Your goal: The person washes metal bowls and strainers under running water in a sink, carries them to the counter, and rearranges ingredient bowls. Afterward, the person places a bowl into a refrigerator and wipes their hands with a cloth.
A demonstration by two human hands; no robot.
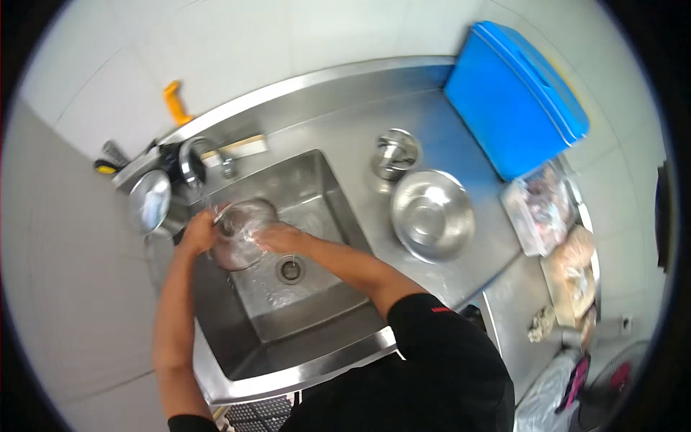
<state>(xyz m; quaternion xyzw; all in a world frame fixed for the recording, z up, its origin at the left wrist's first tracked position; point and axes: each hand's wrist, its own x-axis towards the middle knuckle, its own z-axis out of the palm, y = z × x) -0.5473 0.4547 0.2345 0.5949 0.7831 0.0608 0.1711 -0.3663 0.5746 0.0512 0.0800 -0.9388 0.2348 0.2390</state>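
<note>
Over the steel sink (302,324), a clear round dish (241,248) is held tilted under the running tap (193,162). Motion and water blur it, so I cannot tell whether it is a bowl or a lid. My left hand (199,233) is closed on its left rim. At its right side, my right hand (281,237) grips or presses against it, the fingers smeared and partly hidden. Water splashes below, around the sink drain (290,269).
Right of the sink stand a steel bowl (432,216) and a smaller steel container (397,153). A blue cooler box (497,101) and a plastic tub of food (529,216) are farther right. A steel pot (151,201) stands left of the tap.
</note>
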